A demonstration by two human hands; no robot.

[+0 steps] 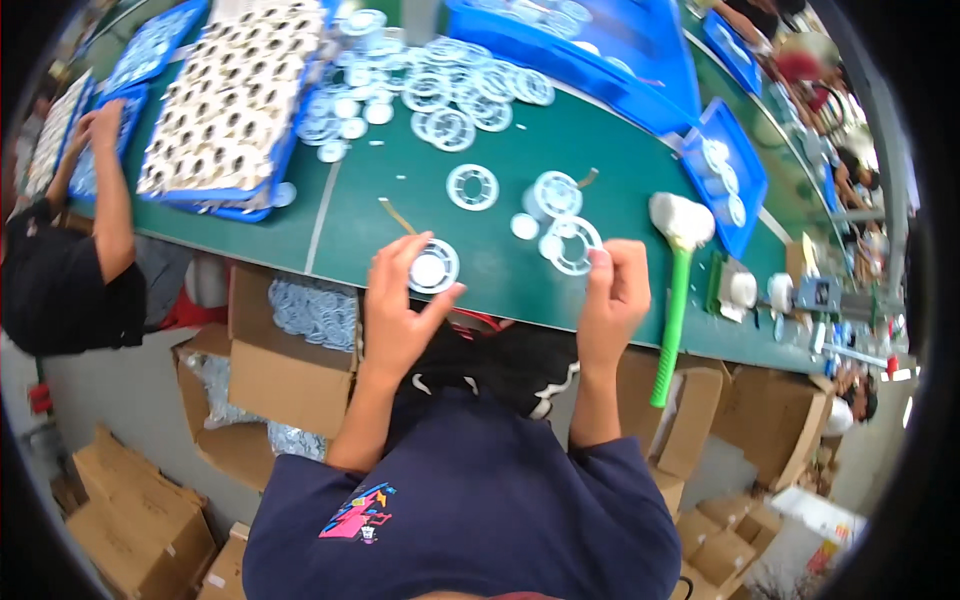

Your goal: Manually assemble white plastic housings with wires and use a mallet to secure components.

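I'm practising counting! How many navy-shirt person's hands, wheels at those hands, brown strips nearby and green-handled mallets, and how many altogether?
Left hand, right hand: 2
Wheels: 2
Strips: 2
Mallet: 1
Total: 7

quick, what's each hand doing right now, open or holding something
Left hand: partly closed, holding a translucent plastic reel at its edge.
Right hand: closed, pinching the edge of a slotted plastic disc.

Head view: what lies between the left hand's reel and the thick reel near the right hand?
A white disc on the green table, in the head view.
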